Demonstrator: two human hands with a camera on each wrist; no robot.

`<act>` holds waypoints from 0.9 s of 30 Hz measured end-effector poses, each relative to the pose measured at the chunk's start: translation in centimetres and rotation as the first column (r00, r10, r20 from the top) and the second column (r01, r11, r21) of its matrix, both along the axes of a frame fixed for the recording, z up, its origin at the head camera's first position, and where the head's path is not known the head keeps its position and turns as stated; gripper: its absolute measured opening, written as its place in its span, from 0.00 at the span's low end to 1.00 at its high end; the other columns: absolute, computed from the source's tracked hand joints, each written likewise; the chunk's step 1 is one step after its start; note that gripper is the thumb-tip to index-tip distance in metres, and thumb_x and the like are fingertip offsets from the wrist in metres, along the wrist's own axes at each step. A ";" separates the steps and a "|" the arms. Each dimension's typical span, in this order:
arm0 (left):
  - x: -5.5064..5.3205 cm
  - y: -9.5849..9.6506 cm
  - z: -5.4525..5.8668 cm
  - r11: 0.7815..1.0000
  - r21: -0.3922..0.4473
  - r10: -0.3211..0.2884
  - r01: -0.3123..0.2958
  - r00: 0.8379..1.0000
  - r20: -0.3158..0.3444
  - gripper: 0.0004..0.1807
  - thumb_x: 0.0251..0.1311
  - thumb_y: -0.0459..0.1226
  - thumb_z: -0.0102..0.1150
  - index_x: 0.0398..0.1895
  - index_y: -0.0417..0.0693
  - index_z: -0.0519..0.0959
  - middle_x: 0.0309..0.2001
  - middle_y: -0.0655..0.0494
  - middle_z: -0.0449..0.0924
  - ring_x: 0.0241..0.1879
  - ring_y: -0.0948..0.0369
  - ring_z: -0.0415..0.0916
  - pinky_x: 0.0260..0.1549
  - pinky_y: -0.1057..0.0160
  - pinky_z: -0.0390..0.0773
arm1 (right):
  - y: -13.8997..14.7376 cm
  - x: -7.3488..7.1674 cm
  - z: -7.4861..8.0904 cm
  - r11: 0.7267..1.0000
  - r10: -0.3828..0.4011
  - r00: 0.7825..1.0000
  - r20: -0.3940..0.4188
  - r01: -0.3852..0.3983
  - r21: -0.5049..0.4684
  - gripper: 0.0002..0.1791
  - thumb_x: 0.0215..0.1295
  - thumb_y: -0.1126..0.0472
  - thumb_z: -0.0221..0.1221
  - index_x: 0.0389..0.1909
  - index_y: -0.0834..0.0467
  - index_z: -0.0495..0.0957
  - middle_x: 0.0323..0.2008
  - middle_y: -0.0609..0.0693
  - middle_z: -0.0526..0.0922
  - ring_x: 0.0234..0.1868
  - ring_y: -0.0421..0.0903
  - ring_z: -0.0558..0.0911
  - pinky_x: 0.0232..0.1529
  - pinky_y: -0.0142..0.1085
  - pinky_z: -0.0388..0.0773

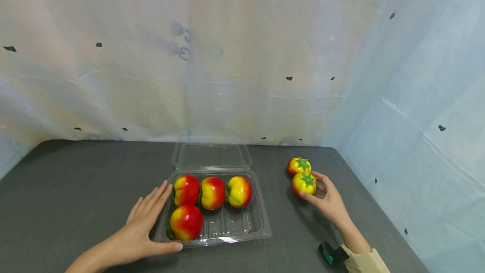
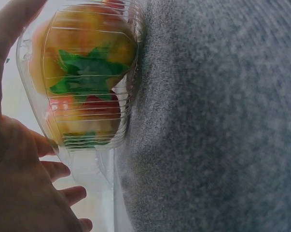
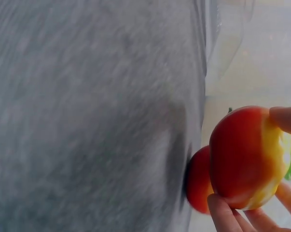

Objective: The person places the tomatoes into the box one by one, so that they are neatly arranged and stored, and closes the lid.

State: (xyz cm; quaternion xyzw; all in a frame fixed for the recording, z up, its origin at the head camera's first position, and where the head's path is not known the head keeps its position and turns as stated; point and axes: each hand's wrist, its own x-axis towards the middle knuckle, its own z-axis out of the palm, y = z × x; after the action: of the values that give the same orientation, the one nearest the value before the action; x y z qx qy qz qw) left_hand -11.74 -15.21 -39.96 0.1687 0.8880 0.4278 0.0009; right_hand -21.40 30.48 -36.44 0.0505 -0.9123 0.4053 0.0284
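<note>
A clear plastic clamshell box (image 1: 261, 222) stands with its lid (image 1: 212, 156) folded back. Inside are several red-and-yellow, tomato-like fruits (image 1: 213, 193): three along the back row and one at the front left. My left hand (image 1: 138, 228) lies along the box's left side, fingers straight and spread, the thumb at the front left corner. Over on the right, my right hand (image 1: 331, 203) holds a similar fruit (image 3: 246, 154) between thumb and fingers, its green leafy top upward. Right behind it another such fruit (image 1: 295, 165) sits on the table.
A dark grey cloth (image 1: 83, 188) covers the table. Pale sheeting (image 1: 235, 75) hangs behind it and along the right side (image 1: 417, 159). Near my right cuff is a black strap with a green patch (image 1: 329, 256).
</note>
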 end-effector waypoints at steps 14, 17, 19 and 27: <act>0.0 -0.1 0.0 1.000 0.004 0.000 0.000 1.000 -0.002 0.64 0.41 0.57 0.73 0.77 0.59 0.40 0.77 0.46 0.34 0.71 0.33 0.33 0.60 0.28 0.24 | -2.7 0.9 1.3 0.994 0.070 0.993 -0.094 -0.078 -0.081 0.36 0.58 0.59 0.67 0.66 0.58 0.63 0.67 0.61 0.60 0.61 0.61 0.71 0.52 0.45 0.78; 0.0 -0.1 0.0 1.000 0.003 0.001 -0.001 1.000 -0.003 0.64 0.41 0.57 0.73 0.77 0.59 0.41 0.77 0.46 0.34 0.71 0.33 0.33 0.60 0.28 0.24 | -3.2 1.0 1.6 0.992 0.088 0.990 -0.114 -0.097 -0.080 0.35 0.57 0.60 0.67 0.65 0.57 0.65 0.66 0.61 0.61 0.59 0.60 0.72 0.53 0.47 0.77; 0.0 -0.1 0.0 1.000 0.003 0.001 -0.001 1.000 -0.006 0.64 0.41 0.57 0.73 0.77 0.59 0.41 0.77 0.45 0.34 0.71 0.33 0.33 0.60 0.28 0.25 | -3.7 1.1 1.8 0.990 0.101 0.987 -0.126 -0.112 -0.087 0.35 0.57 0.60 0.68 0.65 0.57 0.65 0.65 0.60 0.62 0.58 0.58 0.73 0.53 0.46 0.78; 0.1 0.0 -0.2 1.000 0.005 0.004 -0.004 1.000 -0.018 0.64 0.41 0.57 0.73 0.77 0.58 0.42 0.77 0.44 0.35 0.71 0.32 0.33 0.61 0.28 0.25 | -5.1 1.6 2.3 0.976 0.164 0.969 -0.183 -0.186 -0.109 0.36 0.55 0.62 0.69 0.66 0.56 0.66 0.62 0.56 0.65 0.56 0.54 0.74 0.50 0.29 0.77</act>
State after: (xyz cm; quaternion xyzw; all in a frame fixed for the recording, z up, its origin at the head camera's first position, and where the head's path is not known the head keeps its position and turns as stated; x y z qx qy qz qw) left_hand -11.64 -15.18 -40.13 0.1706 0.8872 0.4285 -0.0085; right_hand -19.80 25.36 -34.18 0.1642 -0.8710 0.4570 0.0748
